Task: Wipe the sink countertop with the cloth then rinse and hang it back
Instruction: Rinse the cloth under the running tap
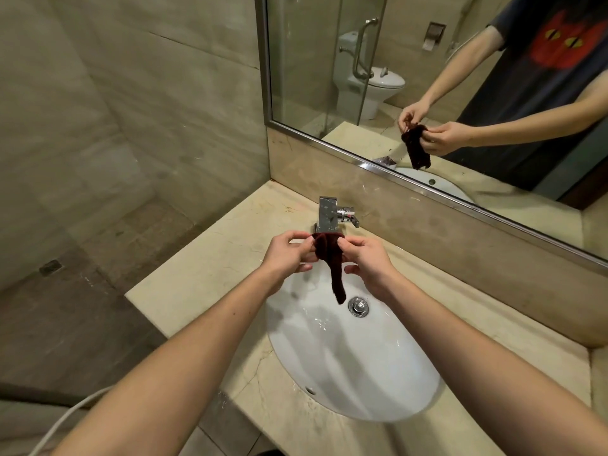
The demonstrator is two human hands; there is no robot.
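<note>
Head view: left hand point(288, 253) and right hand point(367, 260) pinch dark cloth point(330, 261) above sink point(348, 363).

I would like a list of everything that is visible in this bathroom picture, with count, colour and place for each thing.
cloth: one, dark maroon, held over the basin, its tail hanging toward the drain
sink basin: one, white, wet, set into the countertop
drain plug: one, chrome, in the basin at the back
faucet: one, chrome, behind the basin, lever on its right
countertop: one, beige marble, around the basin
mirror: one, metal frame, on the wall behind the counter; it reflects a toilet, a grab bar and the person
hose: one, white, bottom left
left hand: one, pinching the cloth's top
right hand: one, pinching the cloth's top
</note>
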